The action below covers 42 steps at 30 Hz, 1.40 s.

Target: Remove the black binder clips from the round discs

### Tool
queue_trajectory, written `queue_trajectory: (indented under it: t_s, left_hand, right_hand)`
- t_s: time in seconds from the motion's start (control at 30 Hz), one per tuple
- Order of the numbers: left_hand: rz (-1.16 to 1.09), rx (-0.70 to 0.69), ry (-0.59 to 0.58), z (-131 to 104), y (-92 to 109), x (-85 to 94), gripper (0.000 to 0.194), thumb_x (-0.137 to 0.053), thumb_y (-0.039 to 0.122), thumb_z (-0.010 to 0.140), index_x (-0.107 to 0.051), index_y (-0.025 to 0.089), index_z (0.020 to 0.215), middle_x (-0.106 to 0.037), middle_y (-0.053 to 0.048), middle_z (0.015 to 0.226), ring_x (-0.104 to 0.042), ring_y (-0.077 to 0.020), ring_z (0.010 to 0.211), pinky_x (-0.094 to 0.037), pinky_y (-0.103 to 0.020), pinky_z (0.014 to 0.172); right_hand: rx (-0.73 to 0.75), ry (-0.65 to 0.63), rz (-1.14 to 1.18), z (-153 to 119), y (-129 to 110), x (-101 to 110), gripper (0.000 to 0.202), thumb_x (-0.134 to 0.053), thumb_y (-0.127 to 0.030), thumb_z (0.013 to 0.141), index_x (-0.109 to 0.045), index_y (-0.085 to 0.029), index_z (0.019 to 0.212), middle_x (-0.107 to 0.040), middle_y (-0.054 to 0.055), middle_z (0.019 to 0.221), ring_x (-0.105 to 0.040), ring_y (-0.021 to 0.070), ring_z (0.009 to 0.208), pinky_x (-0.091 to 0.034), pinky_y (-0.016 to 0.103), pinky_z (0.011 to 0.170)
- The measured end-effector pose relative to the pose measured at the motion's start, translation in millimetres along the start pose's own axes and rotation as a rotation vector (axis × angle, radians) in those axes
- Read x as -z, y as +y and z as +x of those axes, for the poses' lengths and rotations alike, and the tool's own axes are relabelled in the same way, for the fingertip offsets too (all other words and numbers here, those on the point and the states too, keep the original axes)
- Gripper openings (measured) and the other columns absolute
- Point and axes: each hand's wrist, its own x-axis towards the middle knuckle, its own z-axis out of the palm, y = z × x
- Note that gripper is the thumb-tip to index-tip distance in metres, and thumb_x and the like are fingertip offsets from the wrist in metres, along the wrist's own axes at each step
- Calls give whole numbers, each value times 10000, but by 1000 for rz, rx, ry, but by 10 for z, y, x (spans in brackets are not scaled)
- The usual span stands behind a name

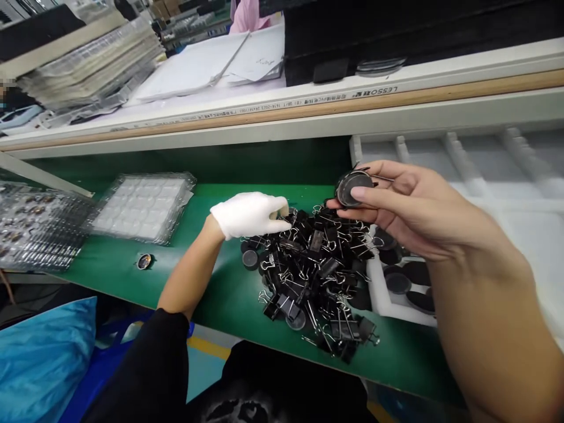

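Note:
My left hand, in a white glove with bare fingertips, reaches over the upper left edge of a pile of black binder clips. Its thumb and fingers are apart, and nothing shows between them. Bare and raised above the pile's right side, my right hand pinches a round black disc, thumb on its face. A dark round piece lies at the pile's left edge, and another is partly under the clips near the front.
Clear trays sit at the left, beside stacked trays of small parts. A small round part lies on the green table. White foam trays stand right, and a shelf edge crosses behind.

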Motion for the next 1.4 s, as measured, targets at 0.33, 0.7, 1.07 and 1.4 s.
queue_trajectory:
  t_s: [0.33, 0.7, 1.07, 1.4]
  left_hand:
    - [28, -266, 45, 255, 107, -74, 269, -474, 372, 991, -710, 264, 1062, -726, -13, 970, -612, -164, 794, -354, -273, 650]
    - [-457, -380, 152, 229, -36, 9, 195, -631, 330, 888, -652, 186, 759, -588, 33, 669, -488, -97, 597, -370, -246, 583]
    - [-600, -287, 642, 198, 275, -33, 279, -553, 345, 927, -568, 177, 706, -516, 38, 613, -417, -83, 570, -338, -248, 558]
    - [-303, -214, 334, 32, 278, -43, 556, -633, 601, 815, -416, 192, 507, -385, 48, 486, -308, -84, 508, -222, -286, 505]
  right_hand:
    - [186, -7, -216, -123, -82, 19, 358, -953, -362, 673, -692, -234, 883, -694, 5, 818, -654, 145, 725, -552, 281, 636]
    - [133, -116, -416, -152, -12, 40, 291, -909, -377, 755, -801, -260, 999, -776, 42, 942, -728, 196, 832, -627, 358, 786]
    - [189, -205, -356, -45, 136, -90, 217, -906, -342, 740, -821, -254, 919, -780, 41, 997, -731, 184, 860, -638, 321, 768]
    - [169, -366, -721, -91, -20, -85, 97, -822, -299, 811, -814, -261, 900, -773, 53, 1010, -683, 187, 790, -569, 324, 656]
